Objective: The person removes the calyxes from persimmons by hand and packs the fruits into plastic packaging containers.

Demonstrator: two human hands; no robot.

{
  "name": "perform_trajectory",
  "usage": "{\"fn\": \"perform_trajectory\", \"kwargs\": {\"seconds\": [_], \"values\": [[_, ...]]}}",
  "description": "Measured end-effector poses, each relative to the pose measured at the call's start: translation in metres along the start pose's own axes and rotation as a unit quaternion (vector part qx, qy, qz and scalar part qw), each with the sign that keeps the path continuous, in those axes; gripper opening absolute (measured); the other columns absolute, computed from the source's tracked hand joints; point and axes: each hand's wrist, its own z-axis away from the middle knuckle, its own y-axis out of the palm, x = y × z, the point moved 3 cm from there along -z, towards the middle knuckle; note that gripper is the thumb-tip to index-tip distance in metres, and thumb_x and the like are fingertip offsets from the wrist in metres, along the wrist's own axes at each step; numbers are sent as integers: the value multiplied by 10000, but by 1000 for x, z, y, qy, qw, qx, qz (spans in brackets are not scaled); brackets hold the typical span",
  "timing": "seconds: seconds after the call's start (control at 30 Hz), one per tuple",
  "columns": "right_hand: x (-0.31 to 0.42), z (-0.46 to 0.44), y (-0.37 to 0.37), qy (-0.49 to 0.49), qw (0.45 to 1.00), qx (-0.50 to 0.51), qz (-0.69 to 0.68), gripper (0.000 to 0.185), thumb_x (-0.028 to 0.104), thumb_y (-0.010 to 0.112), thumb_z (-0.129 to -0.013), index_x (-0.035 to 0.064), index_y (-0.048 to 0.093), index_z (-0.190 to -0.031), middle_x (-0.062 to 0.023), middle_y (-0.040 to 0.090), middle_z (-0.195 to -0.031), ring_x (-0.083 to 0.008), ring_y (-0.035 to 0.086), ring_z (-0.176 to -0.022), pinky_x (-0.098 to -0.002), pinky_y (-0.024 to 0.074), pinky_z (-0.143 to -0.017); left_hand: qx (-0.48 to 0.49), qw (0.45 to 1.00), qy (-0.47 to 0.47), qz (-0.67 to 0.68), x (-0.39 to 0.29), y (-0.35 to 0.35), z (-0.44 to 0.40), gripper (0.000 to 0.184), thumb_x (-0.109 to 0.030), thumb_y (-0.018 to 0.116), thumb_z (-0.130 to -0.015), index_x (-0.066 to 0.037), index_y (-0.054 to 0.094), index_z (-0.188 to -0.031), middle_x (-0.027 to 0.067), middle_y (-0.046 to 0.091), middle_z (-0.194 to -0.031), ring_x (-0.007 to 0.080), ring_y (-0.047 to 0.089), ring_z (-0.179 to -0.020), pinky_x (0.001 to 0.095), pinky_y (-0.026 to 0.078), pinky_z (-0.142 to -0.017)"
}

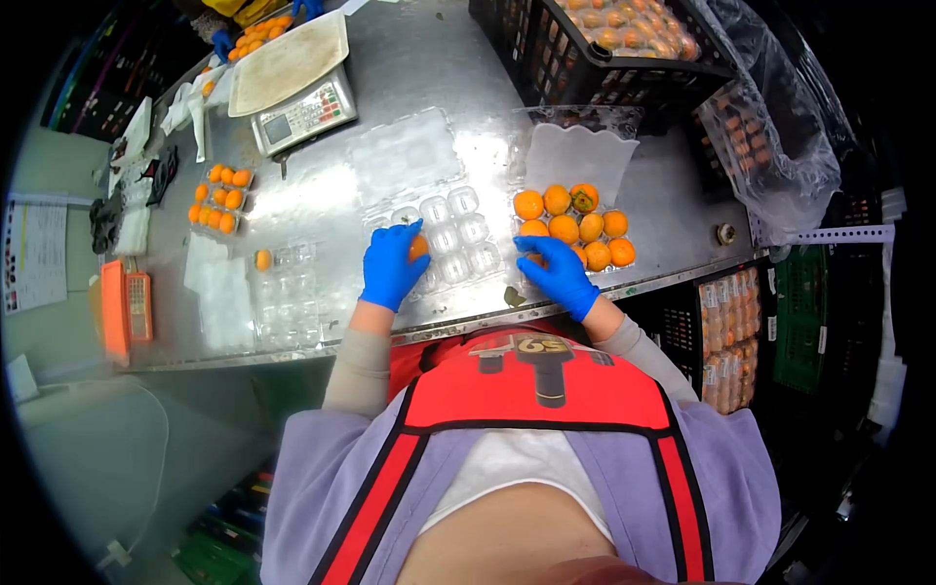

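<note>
Both my hands wear blue gloves. My left hand is curled around an orange persimmon at the left side of a clear plastic tray with round cups. The other cups of that tray show no fruit. My right hand reaches over the left front corner of a second clear tray filled with persimmons. Its fingers close around a persimmon at that corner, which they mostly hide. One persimmon in the back row shows its leafy top. A white scalloped sheet lies in that tray's raised lid.
A weighing scale stands at the back left. Left are a part-filled persimmon tray and a clear tray with one fruit. A black crate of packed fruit stands back right. Another person's blue-gloved hand is at far left.
</note>
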Motion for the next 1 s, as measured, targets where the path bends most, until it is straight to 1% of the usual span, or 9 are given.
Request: {"fn": "perform_trajectory", "kwargs": {"seconds": [0.17, 0.37, 0.43, 0.47, 0.53, 0.67, 0.8, 0.93, 1.0], "values": [[6, 1, 10, -18, 998, 51, -13, 320, 222, 642, -817, 50, 615, -1086, -111, 642, -980, -247, 610, -912, -327, 473, -797, 57, 996, -31, -58, 3, 3, -3, 513, -215, 729, -662, -148, 591, -1152, 85, 607, -1009, 294, 538, -955, 385, 469, -824], [9, -1, 11, 71, 983, 111, -124, 360, 212, 600, -864, 58, 557, -1187, -85, 625, -1091, -184, 598, -971, -304, 471, -841, -40, 999, -7, 22, -22, -16, -1, 495, -196, 739, -658, -143, 599, -1130, 89, 613, -998, 298, 557, -924, 380, 462, -818], [28, -3, 10, 176, 906, 139, -358, 449, 240, 569, -884, 87, 466, -1294, -74, 578, -1152, -163, 572, -1006, -303, 462, -876, -90, 982, 82, 144, -64, -22, -9, 502, -140, 752, -660, -113, 600, -1137, 85, 623, -1023, 280, 567, -908, 355, 452, -815], [34, -5, 9, 174, 907, 139, -358, 449, 240, 569, -884, 87, 466, -1294, -74, 578, -1152, -163, 572, -1006, -303, 462, -876, -65, 980, 110, 152, -85, -21, -14, 488, -148, 747, -677, -108, 602, -1141, 78, 625, -1031, 271, 571, -923, 351, 443, -840], [38, -6, 10, 245, 831, 139, -479, 532, 290, 589, -870, 124, 405, -1341, -59, 559, -1124, -151, 540, -1034, -281, 467, -850, -2, 972, 148, 184, -113, -7, -22, 546, -159, 749, -685, -109, 567, -1197, 97, 601, -1106, 285, 561, -983, 364, 434, -881], [-5, -15, -21, 187, 879, 12, -439, 499, 291, 598, -871, 87, 440, -1299, -53, 559, -1097, -139, 554, -964, -275, 472, -820, -28, 961, 158, 224, -123, 2, -26, 652, -235, 733, -698, -124, 480, -1288, 144, 534, -1203, 321, 511, -1074, 405, 407, -925], [-81, -27, -91, 122, 941, -235, -211, 476, 260, 637, -842, 27, 492, -1230, -90, 572, -1105, -181, 575, -948, -305, 480, -823, 13, 981, 127, 143, -88, 16, -11, 778, -296, 743, -675, -144, 406, -1359, 187, 474, -1280, 368, 455, -1158, 429, 383, -965], [-115, -32, -125, 127, 964, -221, -73, 486, 274, 649, -830, 4, 515, -1211, -122, 586, -1122, -204, 580, -975, -319, 475, -842, 109, 990, 84, 30, -71, 34, 17, 838, -292, 755, -633, -178, 381, -1374, 174, 428, -1340, 400, 394, -1218, 461, 333, -1008], [-103, -35, -130, 187, 963, -158, 116, 457, 286, 633, -834, -6, 553, -1177, -130, 611, -1102, -208, 591, -971, -329, 472, -849, 118, 990, 73, -20, -65, 40, 27, 839, -290, 756, -626, -193, 385, -1373, 161, 417, -1354, 386, 374, -1240, 464, 312, -1022]]}}
